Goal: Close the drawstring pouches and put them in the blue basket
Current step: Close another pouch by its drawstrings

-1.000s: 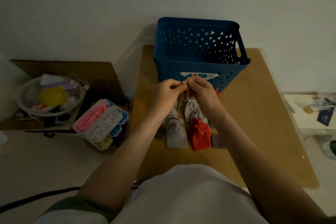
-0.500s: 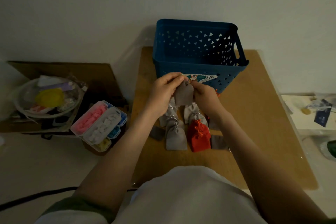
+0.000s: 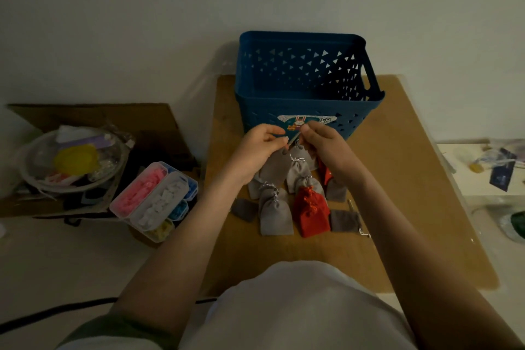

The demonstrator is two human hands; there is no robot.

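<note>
grey pouch (image 3: 274, 166) lowered, hanging under left hand (image 3: 260, 148)

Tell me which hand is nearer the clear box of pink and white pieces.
Left. The left hand pinches the grey pouch beyond and right of the box; the right hand, pinching the same pouch's top, is further right.

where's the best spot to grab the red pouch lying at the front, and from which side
Pinch the red pouch at its gathered neck, the end toward the blue basket, coming from above: it lies flat, with grey pouches crowding both sides.
</note>
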